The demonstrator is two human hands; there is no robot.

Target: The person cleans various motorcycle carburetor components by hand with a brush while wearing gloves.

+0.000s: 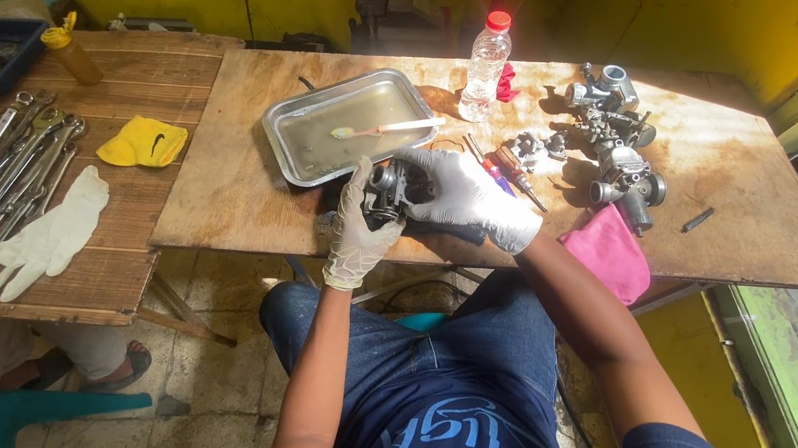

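Note:
Both my hands wear white gloves and grip a dark metal carburetor [388,193] at the near edge of the plywood board [233,194]. My left hand [358,232] cups it from the left and below. My right hand [462,196] covers its top and right side. Just behind stands a metal tray [287,116] of murky liquid with a toothbrush [387,128] lying in it. Screwdrivers [515,174] lie to the right of my right hand.
Two more carburetors [616,127] and small parts sit at the back right, beside a pink rag [608,250] and a plastic bottle [485,66]. On the left table lie several wrenches [10,169], a spare white glove [52,228], a yellow cloth [143,142] and an oil bottle [72,53].

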